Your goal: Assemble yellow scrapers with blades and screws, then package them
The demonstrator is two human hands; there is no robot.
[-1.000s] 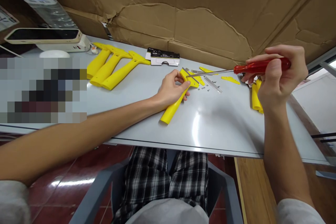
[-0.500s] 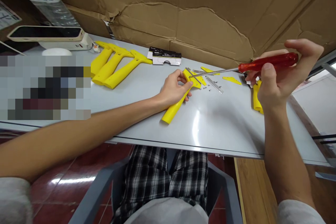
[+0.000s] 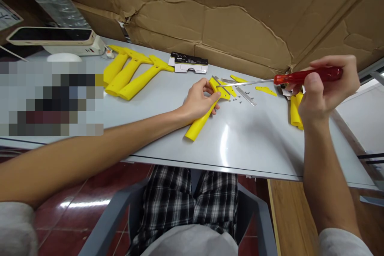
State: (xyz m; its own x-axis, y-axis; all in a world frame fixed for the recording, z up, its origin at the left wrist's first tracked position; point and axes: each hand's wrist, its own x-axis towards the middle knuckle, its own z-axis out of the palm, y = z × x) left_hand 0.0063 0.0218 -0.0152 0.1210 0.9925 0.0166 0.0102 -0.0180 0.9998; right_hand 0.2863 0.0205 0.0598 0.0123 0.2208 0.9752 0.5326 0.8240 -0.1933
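My left hand (image 3: 200, 102) is closed around a yellow scraper (image 3: 200, 125) near its head, its handle slanting toward the table's front edge. A metal blade (image 3: 221, 85) lies across that head. My right hand (image 3: 328, 86) grips a screwdriver (image 3: 309, 76) by its red handle; the long shaft points left and its tip meets the scraper head near a hole. Just right of the head lie small screws (image 3: 235, 99), a metal strip (image 3: 246, 96) and loose yellow plates (image 3: 265, 91).
Several yellow scrapers (image 3: 141, 81) lie to the left, by black-and-white boxes (image 3: 191, 64). More yellow handles (image 3: 295, 112) rest beyond my right wrist. A phone (image 3: 51, 35) sits on a white device at the back left. Cardboard (image 3: 210, 20) stands behind the table (image 3: 240, 144).
My right hand has turned on the screwdriver handle, its raised fingers now curled closer around it. The tip stays on the scraper head, and my left hand keeps its place.
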